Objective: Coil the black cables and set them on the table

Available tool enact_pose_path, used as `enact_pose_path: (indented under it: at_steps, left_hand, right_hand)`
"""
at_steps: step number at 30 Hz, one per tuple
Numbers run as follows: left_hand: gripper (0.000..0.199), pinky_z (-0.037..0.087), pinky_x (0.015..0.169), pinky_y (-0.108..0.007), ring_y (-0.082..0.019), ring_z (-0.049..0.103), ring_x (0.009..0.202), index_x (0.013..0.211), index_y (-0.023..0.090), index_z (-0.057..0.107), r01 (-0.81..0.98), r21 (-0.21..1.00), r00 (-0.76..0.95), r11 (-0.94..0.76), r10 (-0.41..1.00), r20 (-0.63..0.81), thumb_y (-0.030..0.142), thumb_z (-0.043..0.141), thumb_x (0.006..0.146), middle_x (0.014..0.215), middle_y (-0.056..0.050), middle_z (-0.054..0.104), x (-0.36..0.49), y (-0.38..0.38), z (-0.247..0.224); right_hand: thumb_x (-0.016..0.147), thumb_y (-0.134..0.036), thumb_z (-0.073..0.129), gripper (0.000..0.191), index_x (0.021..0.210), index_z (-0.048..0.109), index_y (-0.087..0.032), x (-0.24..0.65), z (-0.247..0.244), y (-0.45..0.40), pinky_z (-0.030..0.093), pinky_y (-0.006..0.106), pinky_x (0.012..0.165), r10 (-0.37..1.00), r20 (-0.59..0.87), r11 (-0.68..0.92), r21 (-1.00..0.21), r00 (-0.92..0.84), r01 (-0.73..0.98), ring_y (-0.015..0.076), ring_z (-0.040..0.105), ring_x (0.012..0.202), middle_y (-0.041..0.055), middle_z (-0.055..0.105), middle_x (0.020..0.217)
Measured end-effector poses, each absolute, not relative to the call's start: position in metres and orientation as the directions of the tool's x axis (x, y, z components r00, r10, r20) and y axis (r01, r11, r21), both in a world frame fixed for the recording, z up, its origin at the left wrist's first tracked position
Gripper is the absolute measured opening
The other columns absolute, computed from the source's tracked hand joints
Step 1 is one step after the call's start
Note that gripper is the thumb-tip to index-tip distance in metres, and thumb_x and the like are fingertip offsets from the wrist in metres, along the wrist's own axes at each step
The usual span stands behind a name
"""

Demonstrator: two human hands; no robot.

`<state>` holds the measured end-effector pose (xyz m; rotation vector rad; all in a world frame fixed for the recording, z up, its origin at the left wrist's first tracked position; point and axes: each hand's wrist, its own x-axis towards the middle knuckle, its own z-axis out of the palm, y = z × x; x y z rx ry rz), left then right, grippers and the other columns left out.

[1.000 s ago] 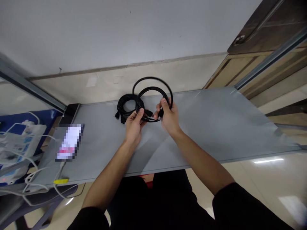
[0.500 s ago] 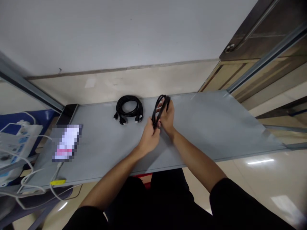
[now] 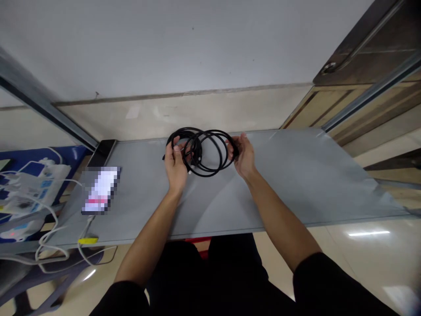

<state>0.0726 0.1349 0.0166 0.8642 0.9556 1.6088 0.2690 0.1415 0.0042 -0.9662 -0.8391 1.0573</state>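
A black cable (image 3: 221, 153) is spread in wide overlapping loops between my two hands, above the grey table (image 3: 217, 206). My left hand (image 3: 176, 166) has its fingers curled round the left side of the loops. On the right side, my right hand (image 3: 244, 156) grips a bunched part of the same cable, its end hidden in the fingers. Behind my left hand lies another coiled black cable (image 3: 198, 151) on the table, partly covered by the hand and the held loops.
A lit, blurred phone (image 3: 100, 188) lies at the left, with a dark flat device (image 3: 103, 151) behind it. White power strips (image 3: 49, 188) and tangled white cords sit beyond the left edge. A wall (image 3: 204, 105) runs along the back; metal posts (image 3: 371, 94) rise at both sides.
My hands have moved apart, left hand leftward and right hand slightly rightward. The narrow bundle of cable has opened into wide loops that now overlap the coil on the table. The view has shifted slightly.
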Motion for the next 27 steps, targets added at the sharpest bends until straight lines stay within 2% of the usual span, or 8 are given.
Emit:
enact_pose_path:
  at_steps: [4, 7, 12, 18, 22, 27]
  left_hand:
    - [0.04, 0.063, 0.089, -0.029, -0.02, 0.076, 0.114, 0.132, 0.03, 0.066, -0.376, 0.897, -0.317, -0.234, 0.942, 0.113, 0.057, 0.065, 0.102, 0.114, -0.005, 0.079, 0.059, 0.146, 0.018]
    - [0.042, 0.062, 0.089, -0.029, -0.021, 0.077, 0.113, 0.128, 0.027, 0.065, -0.36, 0.891, -0.382, -0.278, 0.915, 0.131, 0.06, 0.058, 0.105, 0.115, -0.008, 0.079, 0.049, 0.154, 0.021]
    - [0.046, 0.06, 0.092, -0.031, -0.021, 0.075, 0.116, 0.124, 0.025, 0.065, -0.366, 0.887, -0.464, -0.281, 0.881, 0.088, 0.066, 0.052, 0.105, 0.119, -0.011, 0.078, 0.035, 0.164, 0.023]
    - [0.053, 0.059, 0.093, -0.034, -0.023, 0.075, 0.114, 0.12, 0.026, 0.066, -0.357, 0.893, -0.457, -0.272, 0.885, 0.087, 0.074, 0.057, 0.099, 0.119, -0.012, 0.077, 0.027, 0.168, 0.021]
    - [0.047, 0.059, 0.083, -0.029, -0.018, 0.076, 0.096, 0.112, 0.025, 0.065, -0.39, 0.886, -0.472, -0.249, 0.881, 0.039, 0.069, 0.057, 0.101, 0.104, -0.007, 0.077, 0.027, 0.167, 0.024]
    - [0.037, 0.055, 0.064, -0.022, -0.012, 0.07, 0.068, 0.102, 0.025, 0.063, -0.485, 0.86, -0.411, -0.157, 0.909, -0.065, 0.057, 0.048, 0.109, 0.079, -0.001, 0.071, 0.032, 0.164, 0.033]
  right_hand:
    - [0.081, -0.07, 0.08, 0.052, 0.07, 0.056, -0.025, 0.281, 0.005, 0.142, 0.031, 0.024, 0.039, 0.945, 0.123, 0.227, -0.914, 0.304, -0.336, 0.0105, 0.04, 0.047, -0.0054, 0.045, 0.056]
    - [0.081, -0.059, 0.083, 0.046, 0.07, 0.053, -0.025, 0.292, 0.009, 0.142, 0.038, 0.023, 0.044, 0.942, 0.14, 0.257, -0.887, 0.306, -0.384, 0.0113, 0.045, 0.053, -0.005, 0.045, 0.061]
    - [0.088, -0.053, 0.072, 0.038, 0.073, 0.05, -0.027, 0.308, 0.016, 0.139, 0.055, 0.031, 0.067, 0.953, 0.111, 0.227, -0.876, 0.28, -0.425, 0.0178, 0.062, 0.076, -0.0002, 0.058, 0.077]
    - [0.085, -0.048, 0.065, 0.02, 0.081, 0.059, -0.029, 0.318, 0.018, 0.137, 0.058, 0.039, 0.083, 0.968, 0.083, 0.194, -0.846, 0.236, -0.497, 0.0245, 0.067, 0.101, 0.0046, 0.069, 0.098]
    - [0.081, -0.051, 0.067, 0.022, 0.085, 0.062, -0.03, 0.319, 0.022, 0.134, 0.059, 0.044, 0.087, 0.963, 0.114, 0.23, -0.816, 0.243, -0.531, 0.0282, 0.066, 0.11, 0.0063, 0.07, 0.103]
    - [0.086, -0.06, 0.062, 0.031, 0.086, 0.062, -0.03, 0.316, 0.032, 0.126, 0.061, 0.049, 0.09, 0.96, 0.116, 0.238, -0.82, 0.256, -0.521, 0.0306, 0.066, 0.119, 0.007, 0.073, 0.107]
